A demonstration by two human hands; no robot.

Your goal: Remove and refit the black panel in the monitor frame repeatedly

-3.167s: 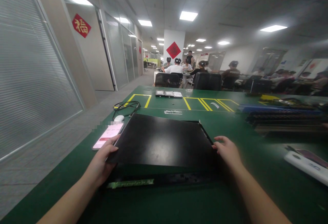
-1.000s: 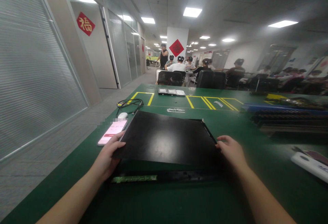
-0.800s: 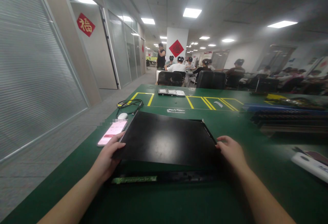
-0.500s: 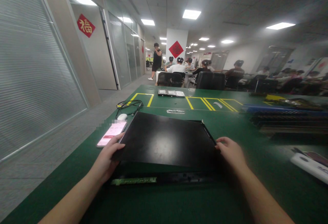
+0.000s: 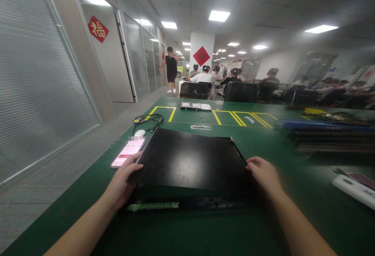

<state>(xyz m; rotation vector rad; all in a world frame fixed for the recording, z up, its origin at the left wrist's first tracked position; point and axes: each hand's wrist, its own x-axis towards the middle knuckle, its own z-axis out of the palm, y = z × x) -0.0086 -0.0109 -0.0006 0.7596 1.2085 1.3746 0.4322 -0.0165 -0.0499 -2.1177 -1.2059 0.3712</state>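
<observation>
Between both hands is a large black flat panel (image 5: 187,162), its glossy face tilted and reflecting a ceiling light. My left hand (image 5: 123,176) grips the panel's left edge, thumb on top and the other fingers underneath. At the right edge, my right hand (image 5: 263,174) pinches with thumb and fingertips; some of its fingers are curled out of sight. A thin dark rim (image 5: 238,152) shows along the panel's far right side. In front of the near edge lies a black strip with a green circuit board (image 5: 154,206) on its left part.
A lit phone (image 5: 128,153), a white mouse (image 5: 140,133) and a coiled black cable (image 5: 148,122) lie left on the green table (image 5: 181,232). Several hard drives (image 5: 195,106) sit at the back. Dark and blue bars (image 5: 325,131) and a white device (image 5: 354,189) are at right.
Both hands and the panel hold almost the same position. In the background, a standing person in black has moved slightly left and turned.
</observation>
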